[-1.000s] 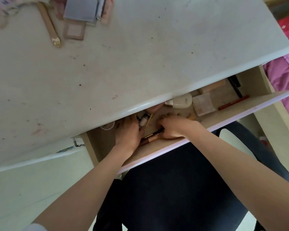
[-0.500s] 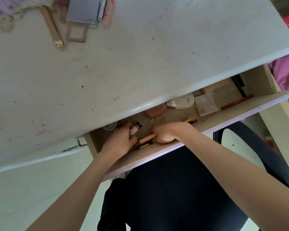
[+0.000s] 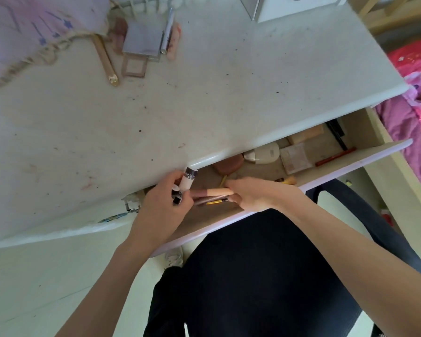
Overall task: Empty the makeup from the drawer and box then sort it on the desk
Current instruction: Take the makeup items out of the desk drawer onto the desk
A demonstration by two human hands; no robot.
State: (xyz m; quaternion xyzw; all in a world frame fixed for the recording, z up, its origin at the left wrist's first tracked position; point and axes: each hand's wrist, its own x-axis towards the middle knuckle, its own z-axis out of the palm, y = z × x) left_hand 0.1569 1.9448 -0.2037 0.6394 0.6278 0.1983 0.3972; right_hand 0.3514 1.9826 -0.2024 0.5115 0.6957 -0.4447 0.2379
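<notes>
From the head view, the drawer is my landmark, pulled out under the tabletop. My left hand, at the drawer's left end, has its grip closed round two small tubes, the upper one poking up against the tabletop edge. My right hand, just right of it and over the drawer's front wall, has its grip narrowed on a bundle of slim sticks: a peach one, a brownish one and a thin gold one, lying across the drawer's left part.

Plenty is left inside. Toward the drawer's middle sit a brown compact and a cream bottle; further right lie a square palette, a beige box, a red pencil and a black pen.

Far behind the drawer, at the tabletop's back, a few pieces already lie: a silver case, a gold tube. I judge the emptying under way, the sorting hardly begun; I see no box I could be sure of.
</notes>
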